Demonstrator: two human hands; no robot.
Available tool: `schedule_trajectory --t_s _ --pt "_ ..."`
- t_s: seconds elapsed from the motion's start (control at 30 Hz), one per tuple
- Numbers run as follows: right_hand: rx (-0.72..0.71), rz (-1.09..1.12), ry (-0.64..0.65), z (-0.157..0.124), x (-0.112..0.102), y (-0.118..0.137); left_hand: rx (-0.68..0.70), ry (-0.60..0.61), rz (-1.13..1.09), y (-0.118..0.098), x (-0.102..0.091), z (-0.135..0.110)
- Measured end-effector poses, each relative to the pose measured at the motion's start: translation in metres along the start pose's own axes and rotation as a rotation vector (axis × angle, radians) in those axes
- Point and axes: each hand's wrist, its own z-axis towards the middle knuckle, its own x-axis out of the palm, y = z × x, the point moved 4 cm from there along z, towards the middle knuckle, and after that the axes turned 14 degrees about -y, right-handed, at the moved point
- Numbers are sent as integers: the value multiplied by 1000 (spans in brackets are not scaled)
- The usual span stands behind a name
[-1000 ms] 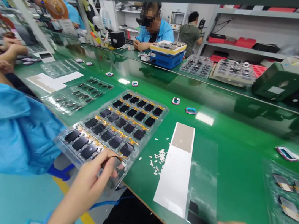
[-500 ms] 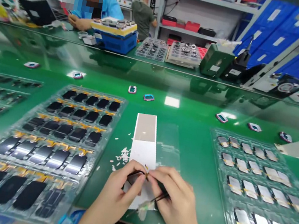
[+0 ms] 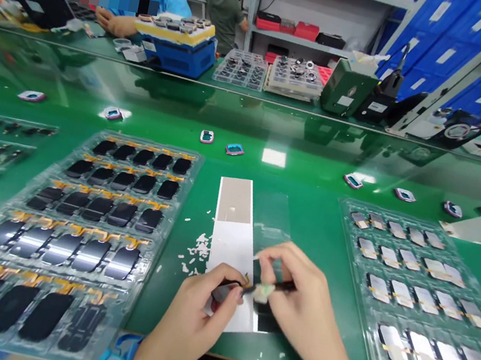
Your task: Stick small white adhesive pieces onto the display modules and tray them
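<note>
My left hand (image 3: 198,312) is closed round a small dark screen part (image 3: 224,292) with a gold flex tail, held over the white strip (image 3: 233,247) on the green bench. My right hand (image 3: 297,305) pinches dark tweezers (image 3: 275,286), whose tip meets that part and carries a scrap of pale film. A clear tray of dark screen parts (image 3: 74,225) lies to the left. Another clear tray of silvery parts (image 3: 424,299) lies to the right.
Small white film scraps (image 3: 197,253) lie beside the strip. Several small pink-rimmed frames (image 3: 234,149) sit in a row across the green bench (image 3: 306,229). Behind it a person in blue sits by a blue-and-yellow box (image 3: 178,45); another person stands at far shelves.
The view swung from the left tray to the strip. My left hand brought a dark part from that tray to the middle, where my right hand joined it with tweezers; a film scrap now hangs there.
</note>
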Motion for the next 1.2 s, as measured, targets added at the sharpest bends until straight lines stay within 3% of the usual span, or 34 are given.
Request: schedule_trajectory --t_s 0.1,0.17,0.37,0.63,0.83,1.07,1.2 --pt "121 14 97 14 9 -11 -52 66 -68 1 3 -4" --pt "206 28 84 18 17 -21 -109 101 -136 1 4 -7" --pt "324 164 21 13 29 -36 -250 -12 -289 5 5 -7" --pt "368 371 32 21 31 -34 -168 -74 -241 -3 1 11" --pt "407 457 18 30 23 -27 -121 -14 -281 -20 5 28" --pt "496 514 41 23 24 -30 -162 -41 -306 -1 5 25" --pt "575 614 122 15 26 -31 -164 -7 -320 1 6 23"
